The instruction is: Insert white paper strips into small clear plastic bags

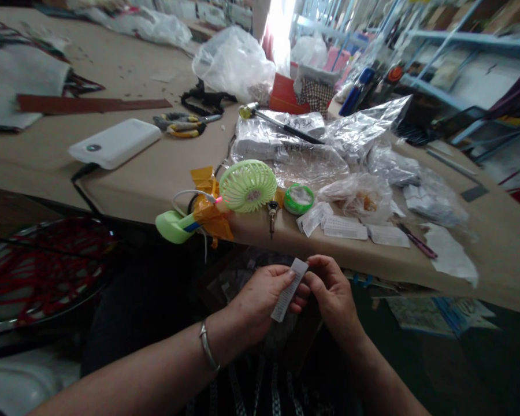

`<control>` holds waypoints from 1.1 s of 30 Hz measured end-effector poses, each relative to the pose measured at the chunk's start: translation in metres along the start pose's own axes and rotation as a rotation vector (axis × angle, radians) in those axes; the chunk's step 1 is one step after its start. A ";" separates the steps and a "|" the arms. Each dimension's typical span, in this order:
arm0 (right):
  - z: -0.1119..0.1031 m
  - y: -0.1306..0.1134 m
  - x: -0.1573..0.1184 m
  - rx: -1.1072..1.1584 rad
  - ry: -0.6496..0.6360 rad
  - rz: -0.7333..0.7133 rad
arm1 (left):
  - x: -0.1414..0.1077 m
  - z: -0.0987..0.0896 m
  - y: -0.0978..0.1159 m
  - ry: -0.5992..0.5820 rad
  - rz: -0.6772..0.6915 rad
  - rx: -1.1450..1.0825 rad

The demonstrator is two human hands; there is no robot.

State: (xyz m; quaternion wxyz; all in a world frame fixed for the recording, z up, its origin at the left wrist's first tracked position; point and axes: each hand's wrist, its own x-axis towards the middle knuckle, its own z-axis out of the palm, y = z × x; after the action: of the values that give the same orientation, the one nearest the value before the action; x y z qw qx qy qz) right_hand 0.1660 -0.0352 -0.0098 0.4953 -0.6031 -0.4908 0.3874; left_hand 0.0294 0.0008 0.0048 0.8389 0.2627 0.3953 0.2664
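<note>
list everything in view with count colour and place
Table: one, brown, centre
Paper strip: one, white, lower centre
Fan: one, green, table's near edge
Tape: several, orange, by fan
Power bank: one, white, table's left
Pliers: one pair, yellow-black, beside power bank
Flat strip: one, brown, back left
Wrapped packs: several, white, behind fan
Hammer: one, dark-handled, on packs
Round container: one, green, right of fan
Pointed tool: one, dark, beside container
Papers: several, white, right of container
Thin tool: one, dark, among papers
Bags: several, clear or whitish, back, right
Cords: many, red, lower left
Shelving: count unclear, pale blue, upper right
Bracelet: one, silver, left wrist
Left hand: one, bare, holding paper strip
Right hand: one, bare, beside paper strip
</note>
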 end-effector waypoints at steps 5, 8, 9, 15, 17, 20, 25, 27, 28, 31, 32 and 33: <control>0.005 0.000 0.005 0.150 -0.062 0.146 | -0.004 -0.002 -0.003 -0.051 0.017 0.061; 0.007 0.001 0.002 0.167 -0.081 0.172 | -0.006 -0.005 0.001 -0.130 -0.054 0.089; 0.007 0.001 0.000 0.163 -0.089 0.174 | -0.006 -0.006 0.002 -0.160 -0.083 0.102; 0.005 0.000 0.000 0.246 -0.143 0.152 | -0.008 -0.013 0.007 -0.266 -0.168 0.119; 0.002 0.001 0.002 0.360 -0.269 0.197 | -0.010 -0.015 0.008 -0.321 -0.179 0.098; -0.002 0.002 0.006 0.506 -0.510 0.272 | -0.013 -0.017 0.009 -0.385 -0.221 0.086; 0.000 0.004 0.009 0.653 -0.675 0.291 | -0.014 -0.017 0.005 -0.460 -0.264 0.104; 0.003 0.005 0.008 0.715 -0.679 0.326 | -0.014 -0.016 0.003 -0.461 -0.272 0.099; 0.004 0.006 0.008 0.738 -0.672 0.340 | -0.014 -0.016 0.002 -0.456 -0.271 0.093; 0.007 0.006 0.007 0.735 -0.642 0.331 | -0.013 -0.015 0.002 -0.435 -0.252 0.083; 0.008 0.006 0.006 0.715 -0.626 0.312 | -0.013 -0.016 0.002 -0.430 -0.242 0.079; 0.008 0.006 0.006 0.680 -0.601 0.288 | -0.014 -0.016 0.003 -0.425 -0.233 0.073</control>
State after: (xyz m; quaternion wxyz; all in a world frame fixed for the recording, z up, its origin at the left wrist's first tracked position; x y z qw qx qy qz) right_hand 0.1613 -0.0278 -0.0175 0.4418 -0.3300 -0.3691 0.7482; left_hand 0.0085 -0.0024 0.0048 0.9182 0.2956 0.2471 0.0920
